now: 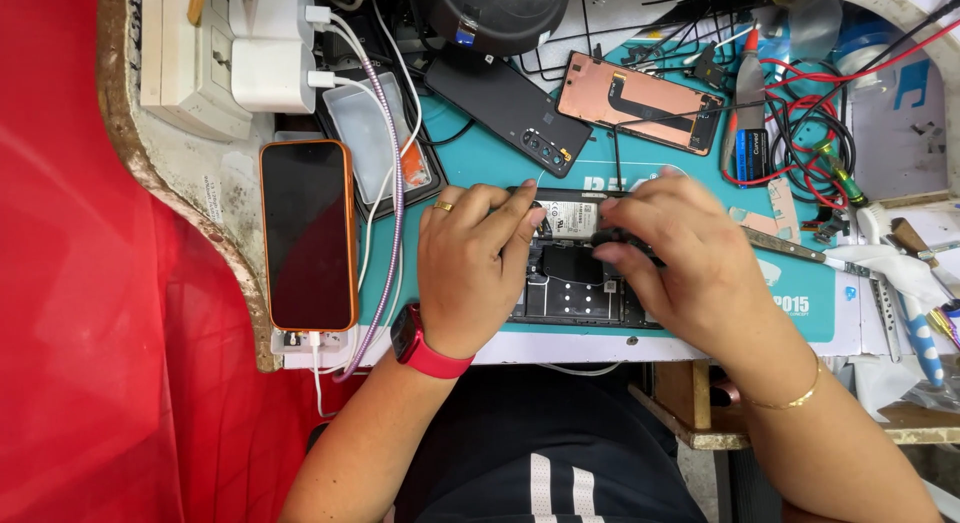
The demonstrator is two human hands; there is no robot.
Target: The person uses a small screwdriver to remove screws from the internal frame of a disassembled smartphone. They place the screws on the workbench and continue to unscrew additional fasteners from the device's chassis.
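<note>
Nearest to us, both hands rest on an opened phone [575, 278] lying on a teal work mat [480, 163] at the table's front edge. The phone's long axis runs left to right across our view, and its back is off, so the black inner frame and a silver-labelled battery [572, 218] show between the hands.

Our left hand [470, 268], with a gold ring and a red wristband, lies curled over the phone's left end; the fingers are bent and press down on the upper edge beside the battery. They grip nothing that we can make out. Our right hand [685, 268] covers the right end, fingers curled inward over the middle of the frame. Something small and dark sits under the fingertips, but we cannot tell whether it is pinched or only touched. Both hands are equally close to the phone; the battery lies just beyond the left fingertips and left of the right ones.

Left of the mat, an orange-cased phone [308, 233] lies face up with a cable plugged in. Further back: a dark phone back cover [510, 113], a copper-coloured panel [640, 103], tweezers [790, 248] to the right, red and black leads [810, 93], and white chargers [270, 53] on a power strip. A red cloth [100, 333] fills the left side.
</note>
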